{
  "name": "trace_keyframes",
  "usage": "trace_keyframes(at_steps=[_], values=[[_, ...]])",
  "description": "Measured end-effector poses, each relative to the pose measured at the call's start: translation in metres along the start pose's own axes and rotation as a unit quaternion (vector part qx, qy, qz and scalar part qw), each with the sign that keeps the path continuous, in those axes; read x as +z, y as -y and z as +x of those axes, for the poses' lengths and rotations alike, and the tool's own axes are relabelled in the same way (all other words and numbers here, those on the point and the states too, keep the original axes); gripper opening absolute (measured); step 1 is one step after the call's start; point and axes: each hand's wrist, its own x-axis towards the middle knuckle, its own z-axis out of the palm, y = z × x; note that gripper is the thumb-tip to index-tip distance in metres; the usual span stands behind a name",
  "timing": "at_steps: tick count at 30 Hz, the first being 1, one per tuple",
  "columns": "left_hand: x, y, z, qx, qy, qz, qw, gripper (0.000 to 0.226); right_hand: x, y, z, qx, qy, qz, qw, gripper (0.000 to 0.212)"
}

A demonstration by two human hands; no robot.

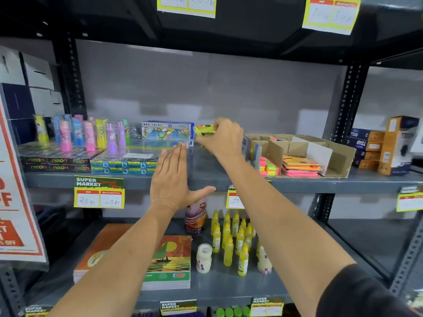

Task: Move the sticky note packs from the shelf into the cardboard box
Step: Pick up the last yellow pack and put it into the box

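Observation:
My right hand [223, 138] grips a yellow sticky note pack [204, 129] and holds it above the middle shelf [137, 180], left of the cardboard box [338, 156]. The box lies open on the shelf with cardboard dividers; pink, green and orange sticky note packs [299, 167] lie in its front compartments. My left hand [175, 179] hovers flat in front of the shelf edge, fingers straight and together, thumb spread, holding nothing.
Left on the shelf stand pastel boxes [167, 132], several coloured tubes [89, 136] and flat neon packs [57, 163]. Orange and blue boxes [386, 145] stand right of the cardboard box. Below are notebooks [169, 264], glue bottles [231, 239] and a can [195, 216].

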Motion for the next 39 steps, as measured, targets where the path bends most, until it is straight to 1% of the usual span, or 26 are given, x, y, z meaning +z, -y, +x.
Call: trace_keyframes(at_steps=[4,6,11,14,19,22,28,34,39], values=[[0.001,-0.001,-0.001,-0.005,0.004,0.000,1.000,0.125,-0.038,-0.004,0.010,-0.004,-0.054,0.040,0.998,0.034],[0.002,0.000,-0.001,-0.007,0.004,-0.001,1.000,0.125,-0.059,-0.011,0.016,-0.005,-0.087,0.049,0.995,0.037],[0.005,0.001,0.000,-0.002,0.006,0.001,1.000,0.126,-0.109,-0.051,0.028,0.018,-0.159,0.030,0.987,0.044],[0.005,0.002,0.000,-0.001,0.005,0.003,1.000,0.126,-0.123,-0.079,0.025,0.040,-0.177,0.012,0.983,0.045],[0.002,-0.001,-0.001,-0.005,0.016,-0.003,1.000,0.127,-0.119,-0.121,0.005,0.089,-0.160,-0.003,0.983,0.041],[0.000,-0.002,-0.001,-0.010,0.018,-0.001,1.000,0.127,-0.112,-0.139,-0.010,0.114,-0.135,-0.024,0.984,0.048],[0.002,-0.001,-0.001,-0.011,0.016,-0.009,1.000,0.128,-0.104,-0.155,-0.027,0.131,-0.094,-0.052,0.985,0.045],[0.001,-0.002,-0.001,-0.006,0.014,-0.012,1.000,0.127,-0.101,-0.161,-0.034,0.128,-0.058,-0.092,0.986,0.041],[0.002,-0.002,-0.002,-0.003,0.009,-0.018,1.000,0.125,-0.094,-0.165,-0.037,0.129,-0.056,-0.140,0.980,0.053]])
